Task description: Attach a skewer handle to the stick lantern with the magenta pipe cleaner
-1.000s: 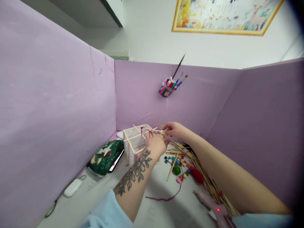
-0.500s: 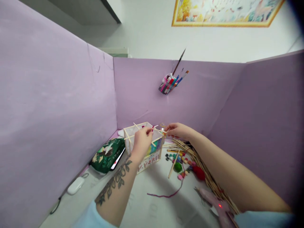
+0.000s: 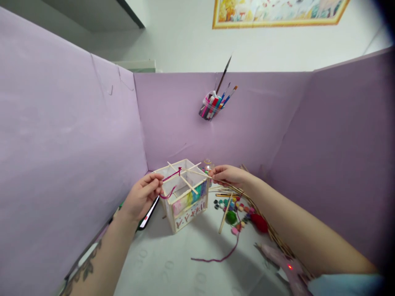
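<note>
My left hand [image 3: 145, 193] is closed in a pinch on dark red yarn [image 3: 170, 176], which runs taut to a knot where thin wooden sticks [image 3: 189, 185] cross. A loose end of the yarn curls below my fingers. My right hand [image 3: 230, 174] pinches the right end of one of these sticks, level with the box's right corner. The crossed sticks are above a wood-framed box [image 3: 173, 218] with an open top, a rainbow-painted panel and small red plant-like marks underneath. Whether the sticks touch the box rim, I cannot tell.
On the right lie loose pompoms [image 3: 234, 230], a green ball [image 3: 231, 217], a red yarn bundle [image 3: 258, 223], a bundle of long sticks [image 3: 279, 242] and a pink glue gun [image 3: 276, 257] with a red light. A phone [image 3: 149, 213] is at left. A pen cup [image 3: 211, 107] hangs on the purple wall.
My left hand has moved left from the crossed sticks, drawing the dark red yarn out. My right hand stays on its stick. The view has shifted slightly, and more of the box shows.
</note>
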Tool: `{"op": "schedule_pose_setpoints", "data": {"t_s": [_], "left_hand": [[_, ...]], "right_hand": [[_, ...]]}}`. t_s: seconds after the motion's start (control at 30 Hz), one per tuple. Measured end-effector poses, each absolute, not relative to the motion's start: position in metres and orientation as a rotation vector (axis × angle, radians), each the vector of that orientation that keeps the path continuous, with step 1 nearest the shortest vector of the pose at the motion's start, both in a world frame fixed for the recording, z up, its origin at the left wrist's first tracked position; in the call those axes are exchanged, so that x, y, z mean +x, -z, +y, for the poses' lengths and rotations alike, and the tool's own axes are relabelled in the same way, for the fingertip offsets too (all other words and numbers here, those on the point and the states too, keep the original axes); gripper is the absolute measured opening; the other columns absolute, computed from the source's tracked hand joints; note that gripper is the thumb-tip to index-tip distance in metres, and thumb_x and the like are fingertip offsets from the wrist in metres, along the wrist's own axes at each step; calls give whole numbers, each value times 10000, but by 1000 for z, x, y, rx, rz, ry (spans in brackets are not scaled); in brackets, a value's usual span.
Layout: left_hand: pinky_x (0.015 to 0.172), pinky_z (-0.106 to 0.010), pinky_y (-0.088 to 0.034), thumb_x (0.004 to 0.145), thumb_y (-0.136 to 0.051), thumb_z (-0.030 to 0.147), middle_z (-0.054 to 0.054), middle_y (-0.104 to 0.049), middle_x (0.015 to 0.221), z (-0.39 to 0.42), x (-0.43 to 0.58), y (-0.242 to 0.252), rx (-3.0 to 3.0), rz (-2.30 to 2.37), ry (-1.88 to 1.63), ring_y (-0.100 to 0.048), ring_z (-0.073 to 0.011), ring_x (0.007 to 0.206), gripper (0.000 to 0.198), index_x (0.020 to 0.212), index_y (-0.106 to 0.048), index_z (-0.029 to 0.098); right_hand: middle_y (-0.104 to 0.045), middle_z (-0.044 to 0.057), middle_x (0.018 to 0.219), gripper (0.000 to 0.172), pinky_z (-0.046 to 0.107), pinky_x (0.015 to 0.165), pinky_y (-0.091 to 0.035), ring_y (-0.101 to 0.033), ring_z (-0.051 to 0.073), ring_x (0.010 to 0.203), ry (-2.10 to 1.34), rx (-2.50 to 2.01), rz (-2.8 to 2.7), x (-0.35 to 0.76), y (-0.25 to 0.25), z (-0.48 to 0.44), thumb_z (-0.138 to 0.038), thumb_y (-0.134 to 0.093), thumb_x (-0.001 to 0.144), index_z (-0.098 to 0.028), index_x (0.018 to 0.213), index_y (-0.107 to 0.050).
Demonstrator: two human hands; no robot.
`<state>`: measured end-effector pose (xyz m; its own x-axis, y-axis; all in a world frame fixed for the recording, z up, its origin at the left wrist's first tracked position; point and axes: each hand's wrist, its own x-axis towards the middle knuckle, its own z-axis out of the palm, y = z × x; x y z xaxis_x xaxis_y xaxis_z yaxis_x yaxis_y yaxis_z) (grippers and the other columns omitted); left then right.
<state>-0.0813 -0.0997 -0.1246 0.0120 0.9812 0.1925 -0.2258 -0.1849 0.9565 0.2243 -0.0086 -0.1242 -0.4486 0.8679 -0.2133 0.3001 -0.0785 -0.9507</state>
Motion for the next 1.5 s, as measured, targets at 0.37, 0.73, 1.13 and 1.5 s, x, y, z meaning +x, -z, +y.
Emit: {"op": "schedule_pose_setpoints", "data": {"t_s": [0.37, 0.73, 1.13, 1.5], "left_hand": [[604, -353, -425, 916, -433, 298, -101, -638, 1006, -142, -89, 88, 2534, 2316, -531, -625, -273, 769, 287, 1087, -636, 188], [724, -363, -490, 951, -367, 259, -28, -687, 945, -150, -61, 73, 2911, 1715, -126, -652, -234, 909, 274, 950, -638, 220], [661, -290, -408, 904, -408, 369, -29, -707, 863, -129, -68, 23, 2990, 1628, -334, -628, -199, 794, 306, 884, -699, 275], [688, -246, -371, 862, -474, 317, -9, -701, 930, -56, -36, -33, 3152, 1438, -331, -601, -158, 832, 256, 891, -702, 204]], "right_hand": [[-532, -42, 572, 122, 190, 411, -244, -357, 52, 429, -1365, -1325, -1762, 216, 125, -18, -190, -587, 626, -171, 746, -589], [-590, -8, 638, 226, 223, 529, -350, -471, 104, 565, -895, -1404, -1960, 203, 121, -32, -138, -534, 667, -160, 794, -721], [-650, 10, 667, 281, 243, 584, -364, -510, 128, 586, -536, -1491, -2047, 203, 117, -46, -143, -527, 744, -179, 894, -762], [-742, 40, 876, 309, 260, 703, -423, -640, 181, 783, -305, -1459, -2089, 201, 115, -52, -139, -511, 772, -222, 933, -761]]}}
